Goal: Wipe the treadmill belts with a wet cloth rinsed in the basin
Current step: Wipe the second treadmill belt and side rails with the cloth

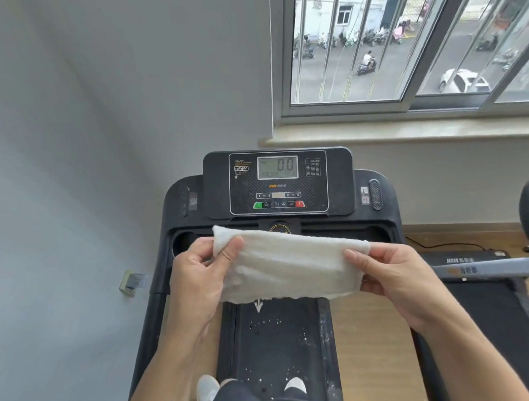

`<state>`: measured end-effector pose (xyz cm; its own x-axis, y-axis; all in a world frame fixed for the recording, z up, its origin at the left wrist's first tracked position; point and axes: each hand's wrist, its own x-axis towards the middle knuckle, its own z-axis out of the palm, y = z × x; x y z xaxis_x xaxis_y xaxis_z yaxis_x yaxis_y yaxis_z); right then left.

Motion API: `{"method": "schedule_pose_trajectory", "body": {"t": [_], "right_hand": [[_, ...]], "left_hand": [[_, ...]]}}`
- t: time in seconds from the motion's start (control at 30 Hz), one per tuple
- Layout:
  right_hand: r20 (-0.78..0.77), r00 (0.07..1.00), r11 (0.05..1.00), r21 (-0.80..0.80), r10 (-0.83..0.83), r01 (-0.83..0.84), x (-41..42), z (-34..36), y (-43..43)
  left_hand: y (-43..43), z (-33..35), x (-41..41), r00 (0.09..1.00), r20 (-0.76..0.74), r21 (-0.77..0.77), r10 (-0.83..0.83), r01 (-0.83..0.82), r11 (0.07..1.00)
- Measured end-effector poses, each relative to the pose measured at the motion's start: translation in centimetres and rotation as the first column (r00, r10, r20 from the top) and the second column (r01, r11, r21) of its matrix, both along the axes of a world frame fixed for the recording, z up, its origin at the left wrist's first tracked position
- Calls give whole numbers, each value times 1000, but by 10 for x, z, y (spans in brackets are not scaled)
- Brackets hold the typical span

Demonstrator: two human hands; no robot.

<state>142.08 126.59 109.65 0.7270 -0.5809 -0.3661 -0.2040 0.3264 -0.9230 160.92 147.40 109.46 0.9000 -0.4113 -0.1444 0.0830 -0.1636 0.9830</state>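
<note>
Head view: the left hand [197,283] pinches the left end of a white cloth [291,265], and the right hand [393,282] pinches its right end. The cloth is stretched between them, above the treadmill belt [277,347] and before the console [277,182].

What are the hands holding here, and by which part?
A white terry cloth, stretched between both hands: left hand pinches its left end, right hand its right end.

**Colours and Patterns at the Treadmill**

An off-white terry cloth [291,266] is seen against a black treadmill belt [277,347] flecked with white specks and marked with a white arrow [258,305]. On the black dot-textured console [278,187], a green button [258,205] and a red button [299,203] are set beneath a grey display [277,167].
</note>
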Motion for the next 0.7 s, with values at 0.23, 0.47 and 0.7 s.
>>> {"method": "schedule_pose_trajectory", "body": {"t": [0.23,0.47,0.7], "right_hand": [[7,993,991,64,-118,117,-3,-6,-4],[158,983,981,180,-96,67,-8,6,-4],[81,982,975,-133,-171,180,-9,9,-2]], "left_hand": [[8,1,4,996,29,-76,-80,82,994],[12,11,-3,996,54,-217,65,-52,975],[14,14,-8,962,185,-224,200,-157,962]]}}
